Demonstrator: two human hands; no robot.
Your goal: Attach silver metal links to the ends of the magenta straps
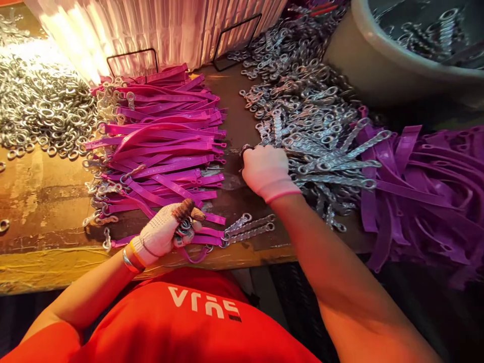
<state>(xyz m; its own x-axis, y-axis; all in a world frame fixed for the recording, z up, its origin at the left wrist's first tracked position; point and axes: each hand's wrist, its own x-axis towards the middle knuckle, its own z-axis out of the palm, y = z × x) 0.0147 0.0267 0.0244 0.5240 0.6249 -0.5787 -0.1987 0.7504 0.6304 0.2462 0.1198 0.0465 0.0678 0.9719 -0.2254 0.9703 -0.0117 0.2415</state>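
your left hand grips metal rings, cupped for ready access; your right hand is closed beside twisted links, any contents apparently obscured.

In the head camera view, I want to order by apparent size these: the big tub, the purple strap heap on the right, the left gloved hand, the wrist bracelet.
1. Tub and purple strap heap: too alike to rank, both cut by the frame
2. Left gloved hand
3. Wrist bracelet

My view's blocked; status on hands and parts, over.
Left hand gripping metal rings. Right hand beside twisted metal links, grasp unclear. Purple straps partly under left hand.
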